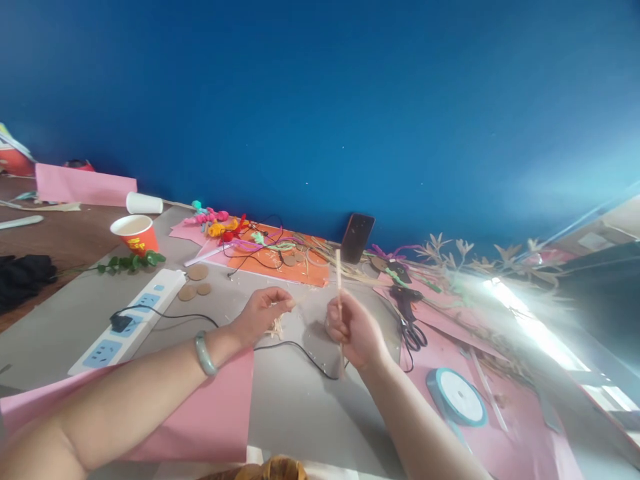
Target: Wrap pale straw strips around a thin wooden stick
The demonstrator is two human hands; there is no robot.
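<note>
Over the grey tabletop, my right hand (355,330) is closed around a thin pale stick (339,270) held upright, its lower end showing below the fist. My left hand (263,315), with a bangle (205,353) on the wrist, is closed in a pinch to the left of it. What lies between thumb and finger is too small and blurred to name. Beneath that hand lies a small pile of pale straw-like bits (276,327). A black cable (300,347) runs across the table below both hands.
On the left are a white power strip (133,317), a red paper cup (135,233) and brown discs (197,271). A phone (357,238) leans against the blue wall (320,100). Scissors (414,333), a ribbon roll (457,397) and dried stems (463,253) are on the right.
</note>
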